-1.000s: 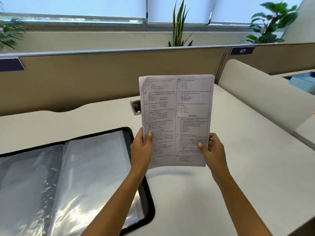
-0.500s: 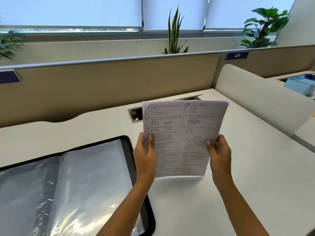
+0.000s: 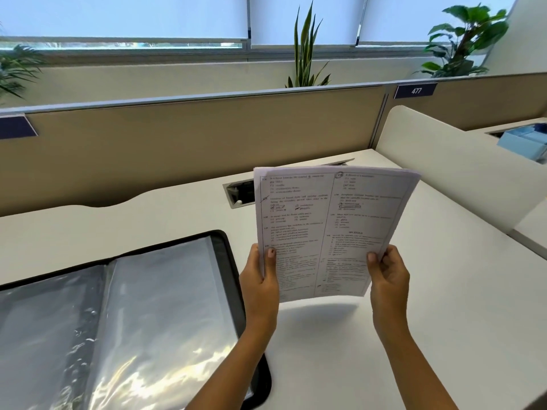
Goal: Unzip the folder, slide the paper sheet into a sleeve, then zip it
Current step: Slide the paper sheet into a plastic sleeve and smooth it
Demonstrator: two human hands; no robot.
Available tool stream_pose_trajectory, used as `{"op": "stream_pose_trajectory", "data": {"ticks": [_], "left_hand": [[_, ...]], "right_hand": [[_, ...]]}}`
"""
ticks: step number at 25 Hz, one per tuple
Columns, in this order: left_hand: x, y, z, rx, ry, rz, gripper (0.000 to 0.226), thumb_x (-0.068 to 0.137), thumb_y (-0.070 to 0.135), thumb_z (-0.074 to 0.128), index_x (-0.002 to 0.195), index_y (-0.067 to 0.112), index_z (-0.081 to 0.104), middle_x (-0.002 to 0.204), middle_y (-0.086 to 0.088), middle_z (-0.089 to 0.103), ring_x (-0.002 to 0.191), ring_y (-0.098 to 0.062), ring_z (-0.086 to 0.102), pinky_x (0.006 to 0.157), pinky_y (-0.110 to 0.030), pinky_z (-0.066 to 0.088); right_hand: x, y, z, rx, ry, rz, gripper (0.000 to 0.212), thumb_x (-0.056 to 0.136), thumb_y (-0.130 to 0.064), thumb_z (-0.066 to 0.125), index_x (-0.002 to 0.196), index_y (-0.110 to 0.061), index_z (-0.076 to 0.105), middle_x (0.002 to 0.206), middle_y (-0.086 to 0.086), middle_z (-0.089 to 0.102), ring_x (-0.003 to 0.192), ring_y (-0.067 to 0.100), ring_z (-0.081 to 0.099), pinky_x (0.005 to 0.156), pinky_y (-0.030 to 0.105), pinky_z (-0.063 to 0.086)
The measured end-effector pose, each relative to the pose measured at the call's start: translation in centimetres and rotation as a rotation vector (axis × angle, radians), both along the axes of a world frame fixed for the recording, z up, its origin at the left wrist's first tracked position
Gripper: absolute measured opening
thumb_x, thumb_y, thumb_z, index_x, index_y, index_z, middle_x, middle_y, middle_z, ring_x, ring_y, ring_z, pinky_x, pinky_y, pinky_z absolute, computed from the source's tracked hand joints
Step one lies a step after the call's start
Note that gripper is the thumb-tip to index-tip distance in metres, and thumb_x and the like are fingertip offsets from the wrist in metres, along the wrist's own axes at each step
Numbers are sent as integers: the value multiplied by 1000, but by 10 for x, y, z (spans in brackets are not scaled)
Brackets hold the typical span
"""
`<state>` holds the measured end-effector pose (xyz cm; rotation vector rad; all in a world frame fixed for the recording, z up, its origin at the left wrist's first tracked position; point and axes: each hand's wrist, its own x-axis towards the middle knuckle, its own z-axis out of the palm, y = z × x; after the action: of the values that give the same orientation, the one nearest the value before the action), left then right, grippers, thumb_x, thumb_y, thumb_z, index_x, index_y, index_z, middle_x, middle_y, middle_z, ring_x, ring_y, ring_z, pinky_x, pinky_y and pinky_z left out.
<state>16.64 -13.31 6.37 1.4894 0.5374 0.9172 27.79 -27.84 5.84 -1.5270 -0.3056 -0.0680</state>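
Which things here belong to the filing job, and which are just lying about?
Job: paper sheet, held by left hand and right hand; open folder with clear sleeves.
Lying about: leafy plant, blue box, number tag.

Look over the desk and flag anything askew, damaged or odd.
Nothing looks damaged or spilled. The left hand and right hand hold the paper up, its top leaning slightly right. The folder lies open on the desk, and its clear sleeves look wrinkled.
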Motion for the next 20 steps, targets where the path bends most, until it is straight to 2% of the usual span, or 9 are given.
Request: {"op": "stream_pose_trajectory", "data": {"ticks": [2,4,7,9,12,15,18,20], "left_hand": [[-1,-3,-8,-8,26,-41,11,96,25,44,100,31,52,100,9,62,91,-4,63,64,-15,54],[-4,-6,-16,-13,60,-86,14,96,23,44,103,33,52,105,10,61,96,2,60,67,-12,53],[-8,-7,-21,-1,78,-49,12,96,25,44,101,33,51,103,11,61,94,4,60,65,-11,52],[-11,-8,-26,-7,75,-22,10,95,26,43,99,30,52,101,10,62,93,2,60,64,-13,53],[-17,-10,-39,-42,97,-9,11,97,22,44,94,26,54,99,9,63,91,0,61,66,-15,53],[-21,-5,-39,-35,137,45,17,95,31,43,92,19,56,93,7,66,84,-5,63,65,-22,56],[-30,16,-24,-15,141,108,23,95,34,44,94,15,58,93,6,68,81,-5,64,63,-19,55],[-43,39,-15,-18,148,162,26,95,35,45,92,13,58,91,6,69,77,-7,65,62,-21,56]], "right_hand": [[-1,-3,-7,-21,19,-5,10,98,-11,49,93,-18,55,96,-4,66,86,6,63,67,12,53],[-3,-5,-17,-55,49,8,7,97,-11,50,98,-16,56,101,-1,66,93,14,63,71,13,54],[-3,-9,-19,-77,21,2,7,97,-9,50,101,-10,56,102,0,66,89,7,64,71,10,54],[-4,-9,-20,-64,20,14,10,96,-8,51,97,-15,57,101,-5,67,87,5,64,73,11,54],[-7,-6,-28,-78,51,23,18,95,-9,54,92,-25,59,98,-6,69,92,17,64,78,20,55],[-6,0,-26,-129,42,48,5,94,-12,56,93,-14,61,94,1,70,89,27,65,69,17,55],[-2,15,-9,-150,11,155,5,93,-12,58,95,-8,62,93,7,70,86,31,65,72,31,57],[-4,33,6,-142,11,296,9,92,-10,58,100,-7,63,95,6,71,84,24,67,74,35,58]]}}
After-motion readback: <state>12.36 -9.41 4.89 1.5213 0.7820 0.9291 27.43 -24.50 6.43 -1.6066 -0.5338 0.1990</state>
